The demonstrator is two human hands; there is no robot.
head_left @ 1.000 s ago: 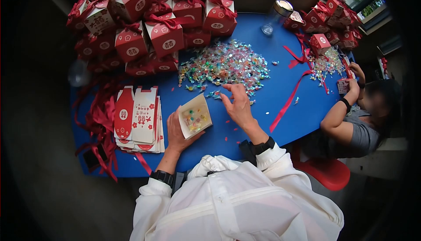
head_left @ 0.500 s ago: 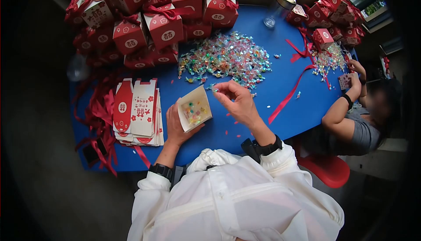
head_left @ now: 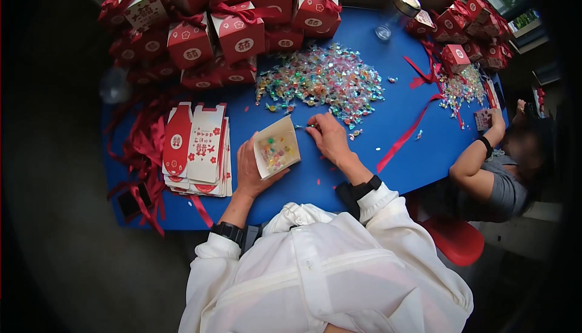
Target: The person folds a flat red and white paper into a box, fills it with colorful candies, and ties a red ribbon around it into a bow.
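Note:
My left hand is wrapped round the side of an open paper box, tilted so its mouth faces me. Inside lie several small wrapped candies in yellow, green and pink. Just right of the box's upper corner, my right hand pinches a small shiny wrapped candy between thumb and forefinger. Beyond both hands spreads a large heap of candies in glossy wrappers. Flat red and white box blanks are stacked left of my left hand.
Filled red gift boxes with ribbons are piled at the back left. Loose red ribbons lie at the left edge. A clear jar stands at the back. At right, a co-worker's hand is beside a box and a smaller candy pile.
My right hand has come down slightly beside the box, still pinching a candy. The box stays in my left hand. The view has shifted a little, and the co-worker's hands have moved apart.

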